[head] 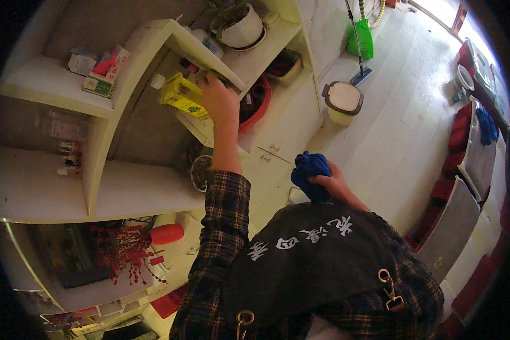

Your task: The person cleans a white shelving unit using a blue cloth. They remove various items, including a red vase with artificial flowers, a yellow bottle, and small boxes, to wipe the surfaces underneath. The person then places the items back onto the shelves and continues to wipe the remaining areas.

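My left hand reaches into the shelf unit beside a yellow container with a white cap. Its fingers are curled close to the container and a shelf panel's edge; whether they grip either is hidden. A small dark and red item lies just past the fingertips. Lower down, my right hand holds a bunched blue cloth in front of the black apron or bag flap, which bears white writing.
A white plant pot and a red basket occupy neighbouring shelves. Small boxes sit at upper left, a red vase below. On the floor are a lidded bin and a mop. Seats line the right.
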`<state>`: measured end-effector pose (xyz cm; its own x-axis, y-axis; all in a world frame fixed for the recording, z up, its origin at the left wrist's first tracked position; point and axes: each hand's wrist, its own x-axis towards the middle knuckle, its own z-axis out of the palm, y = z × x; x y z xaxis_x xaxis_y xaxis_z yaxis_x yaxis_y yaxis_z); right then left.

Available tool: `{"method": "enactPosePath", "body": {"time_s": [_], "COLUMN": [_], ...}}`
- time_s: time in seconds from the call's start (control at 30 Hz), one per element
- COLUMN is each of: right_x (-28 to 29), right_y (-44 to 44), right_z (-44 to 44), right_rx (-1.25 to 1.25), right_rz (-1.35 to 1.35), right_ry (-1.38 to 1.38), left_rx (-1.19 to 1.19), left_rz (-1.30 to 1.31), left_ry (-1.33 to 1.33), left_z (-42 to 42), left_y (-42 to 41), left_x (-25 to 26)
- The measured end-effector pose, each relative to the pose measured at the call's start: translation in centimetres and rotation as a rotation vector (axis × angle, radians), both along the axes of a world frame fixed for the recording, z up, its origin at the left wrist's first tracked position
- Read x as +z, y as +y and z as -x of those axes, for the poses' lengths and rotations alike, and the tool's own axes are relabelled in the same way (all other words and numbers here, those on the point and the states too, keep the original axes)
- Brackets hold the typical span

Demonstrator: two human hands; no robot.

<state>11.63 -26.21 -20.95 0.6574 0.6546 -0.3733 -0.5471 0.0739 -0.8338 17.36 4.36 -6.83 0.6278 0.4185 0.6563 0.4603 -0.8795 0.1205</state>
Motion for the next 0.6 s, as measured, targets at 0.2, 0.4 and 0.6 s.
{"method": "enactPosePath", "body": {"time_s": [0.2,0.4,0.6], "right_x": [-0.6,-0.9,-1.7], "right_y": [-0.8,-0.5,-0.3], "right_z": [0.2,-0.4,-0.3], "right_rx": [0.012,0.022,0.06], "right_rz": [-0.014,0.03,-0.112], "right_ry": [0.038,-0.004,0.074], "left_rx": [-0.057,-0.173,-0.228], "left_rz": [-0.037,-0.004,0.032], "left_ry": [-0.034,-0.094,-0.199], "left_z": [0.7,4.7,15.5], "left_y": [0.2,-2.3,-4.9], "left_x": [-2.0,-2.9,4.4]}}
